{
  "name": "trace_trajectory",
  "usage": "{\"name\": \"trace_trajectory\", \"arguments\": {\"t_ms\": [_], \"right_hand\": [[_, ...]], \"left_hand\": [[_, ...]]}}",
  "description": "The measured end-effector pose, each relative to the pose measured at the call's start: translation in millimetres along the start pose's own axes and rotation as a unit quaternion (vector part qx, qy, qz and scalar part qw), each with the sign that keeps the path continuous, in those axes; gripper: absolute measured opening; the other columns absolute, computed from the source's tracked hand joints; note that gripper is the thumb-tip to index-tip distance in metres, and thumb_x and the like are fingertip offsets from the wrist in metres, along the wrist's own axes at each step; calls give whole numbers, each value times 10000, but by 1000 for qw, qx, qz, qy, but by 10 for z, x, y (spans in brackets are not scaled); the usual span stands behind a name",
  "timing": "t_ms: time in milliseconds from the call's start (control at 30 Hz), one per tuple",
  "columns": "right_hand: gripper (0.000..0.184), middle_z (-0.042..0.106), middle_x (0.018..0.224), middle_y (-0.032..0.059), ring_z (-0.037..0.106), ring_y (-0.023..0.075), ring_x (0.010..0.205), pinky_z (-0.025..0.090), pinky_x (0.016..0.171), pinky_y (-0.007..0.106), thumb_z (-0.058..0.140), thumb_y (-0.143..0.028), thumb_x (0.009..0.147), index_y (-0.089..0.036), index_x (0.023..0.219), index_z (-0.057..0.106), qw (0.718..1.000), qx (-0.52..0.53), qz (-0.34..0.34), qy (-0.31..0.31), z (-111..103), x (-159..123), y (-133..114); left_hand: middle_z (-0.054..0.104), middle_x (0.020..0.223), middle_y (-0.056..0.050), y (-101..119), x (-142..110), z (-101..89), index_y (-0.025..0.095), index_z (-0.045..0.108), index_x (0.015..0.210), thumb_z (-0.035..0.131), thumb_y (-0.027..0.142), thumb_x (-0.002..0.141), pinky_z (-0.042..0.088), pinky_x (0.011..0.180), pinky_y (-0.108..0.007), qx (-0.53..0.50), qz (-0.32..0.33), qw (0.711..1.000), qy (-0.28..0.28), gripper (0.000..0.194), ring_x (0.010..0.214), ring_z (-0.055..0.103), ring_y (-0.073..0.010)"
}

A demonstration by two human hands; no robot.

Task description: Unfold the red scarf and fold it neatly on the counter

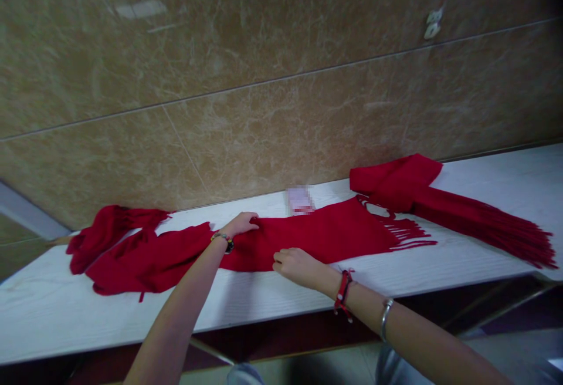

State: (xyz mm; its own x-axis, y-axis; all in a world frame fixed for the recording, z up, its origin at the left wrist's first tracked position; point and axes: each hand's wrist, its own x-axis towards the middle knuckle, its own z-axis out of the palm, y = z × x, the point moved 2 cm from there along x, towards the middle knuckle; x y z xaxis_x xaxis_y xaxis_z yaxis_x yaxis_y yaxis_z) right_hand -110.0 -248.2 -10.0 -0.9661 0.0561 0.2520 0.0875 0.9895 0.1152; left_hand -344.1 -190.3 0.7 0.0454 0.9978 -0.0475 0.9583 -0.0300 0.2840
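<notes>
Middle red scarf (316,232), flat on white bench (44,308): probably light, limp; best taken by opposite long edges. Left hand (240,223) loosely bent on far edge; right hand (299,264) curled at near edge, pinch can't be confirmed. From scarf: second scarf (396,191) 2 o'clock, crowding fringe; red heap (145,259) 9; blurred packet (299,200) 12.
</notes>
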Motion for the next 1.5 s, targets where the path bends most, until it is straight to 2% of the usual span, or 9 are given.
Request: {"name": "trace_trajectory", "arguments": {"t_ms": [267, 433, 633, 800, 1033, 1200, 1333, 1400, 1500], "right_hand": [[98, 570, 796, 16, 523, 145, 731, 378, 608, 260, 452, -190, 872, -193, 910, 542, 997, -25, -61, 44, 15, 37, 59], [92, 558, 821, 14, 497, 142, 746, 367, 654, 267, 471, -175, 856, -167, 801, 544, 996, -28, -34, 79, 104, 43, 116], [99, 563, 785, 21, 498, 150, 730, 362, 646, 277, 447, -130, 859, -160, 841, 539, 995, -23, 4, 95, 109, 62, 64], [201, 592, 817, 33, 514, 150, 744, 366, 688, 279, 424, -104, 867, -149, 1042, 513, 991, -2, 2, 134, 124, 11, 52], [151, 583, 747, 18, 502, 141, 708, 351, 655, 273, 429, -155, 876, -168, 852, 577, 994, 20, -16, 106, 92, -4, 49], [153, 599, 819, 27, 511, 147, 800, 371, 711, 276, 444, -164, 867, -183, 859, 596, 996, 54, 9, 69, 119, 0, 81], [176, 552, 1144, 44, 475, 167, 1034, 361, 851, 306, 453, -190, 866, -213, 927, 616, 993, 97, 31, 64, 175, -4, 110], [241, 521, 1218, 47, 441, 174, 1116, 342, 900, 327, 426, -174, 873, -229, 1041, 589, 992, 109, 28, 60, 215, -6, 114], [377, 546, 1199, 85, 451, 164, 1133, 333, 928, 335, 391, -133, 869, -192, 1236, 457, 991, 116, 40, 47, 282, 3, 122]], "left_hand": [[645, 939, -52, -46, -108, 110, 168, 570, 981, 441, 241, 815, 440, 810, -258, -23, -10, 993, 113, 222, 868, 582, -149], [631, 984, -49, -94, -133, 201, 187, 570, 972, 444, 184, 814, 430, 853, -285, -17, -11, 986, 165, 201, 913, 574, -155], [637, 971, -71, -188, -182, 215, 177, 599, 955, 591, 241, 734, 415, 855, -318, 1, -28, 989, 148, 230, 923, 571, -200], [651, 897, -68, -217, -219, 190, 157, 628, 865, 579, 132, 714, 412, 842, -317, 10, -42, 988, 150, 160, 885, 575, -197], [628, 910, -39, -119, -229, 108, 166, 603, 933, 567, 70, 709, 432, 828, -283, 7, -40, 981, 190, 246, 873, 572, -156], [544, 1062, -76, -1, -299, 109, 188, 557, 1063, 610, 97, 689, 375, 912, -395, 33, -51, 978, 201, 388, 1012, 514, -206], [357, 1302, -127, 133, -491, 125, 222, 473, 1189, 630, 177, 703, 225, 989, -531, 71, -57, 976, 197, 513, 1216, 323, -294], [323, 1319, -140, 185, -654, 151, 206, 443, 1218, 605, 228, 735, 262, 989, -496, 84, -44, 979, 181, 510, 1227, 307, -289], [379, 1259, -130, 222, -969, 255, 194, 447, 1208, 585, 287, 752, 334, 974, -427, 66, -6, 989, 128, 485, 1169, 387, -252]]}}
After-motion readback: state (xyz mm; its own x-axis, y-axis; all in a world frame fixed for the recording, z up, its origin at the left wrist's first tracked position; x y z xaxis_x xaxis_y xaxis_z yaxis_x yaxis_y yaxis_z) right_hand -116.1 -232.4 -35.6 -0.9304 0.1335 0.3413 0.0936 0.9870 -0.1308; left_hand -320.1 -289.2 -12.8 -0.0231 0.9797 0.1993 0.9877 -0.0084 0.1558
